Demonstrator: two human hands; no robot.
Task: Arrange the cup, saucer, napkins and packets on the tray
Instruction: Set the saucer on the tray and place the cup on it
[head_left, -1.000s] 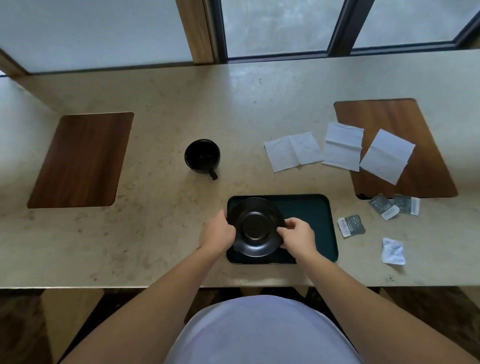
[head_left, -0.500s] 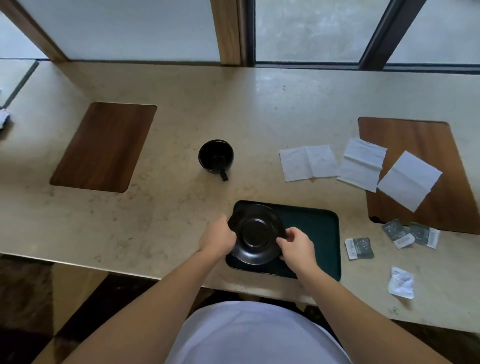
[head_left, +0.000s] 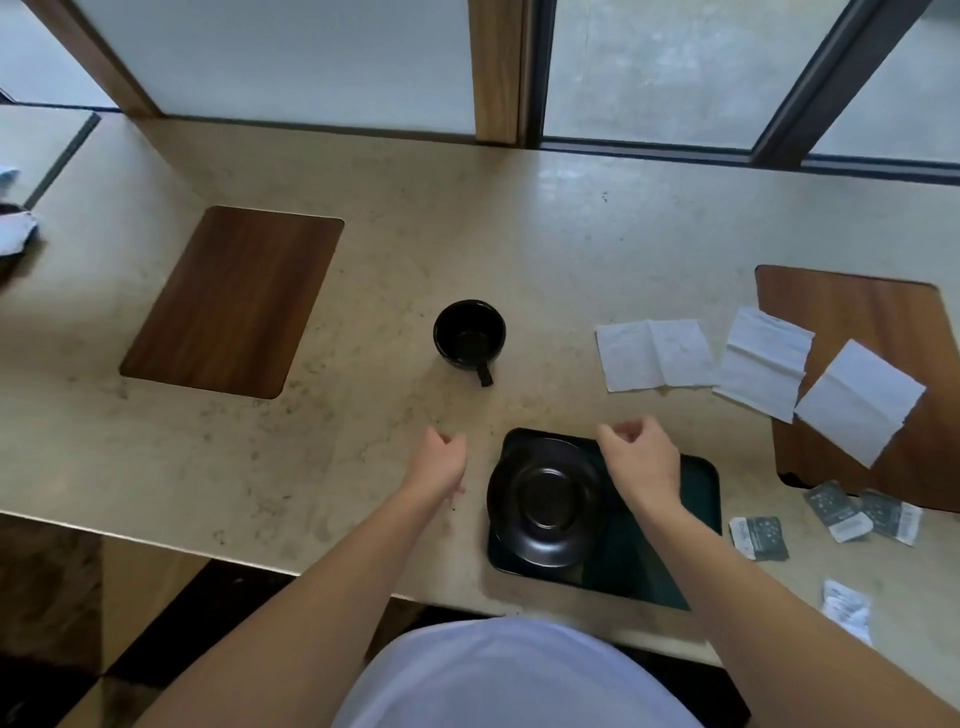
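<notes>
A black saucer (head_left: 545, 504) lies on the left half of the dark green tray (head_left: 698, 499) near the counter's front edge. My left hand (head_left: 440, 462) hovers just left of the tray, fingers loosely curled, holding nothing. Above the tray's far edge, my right hand (head_left: 641, 460) is also loosely curled and empty. The black cup (head_left: 469, 335) stands on the counter beyond the tray, its handle pointing toward me. Three white napkins (head_left: 655, 354) (head_left: 763, 361) (head_left: 857, 402) lie to the right. Dark packets (head_left: 759, 538) (head_left: 837, 511) (head_left: 891, 517) and a white packet (head_left: 845, 610) lie right of the tray.
Two wooden insets are set into the stone counter, one at the left (head_left: 234, 301) and one at the right (head_left: 872, 322) under two napkins. A window frame runs along the back. A white and dark object (head_left: 15, 234) sits at the far left edge.
Both hands have let go of the saucer, which now rests on the tray. They have lifted away and forward. The camera view has shifted left.
</notes>
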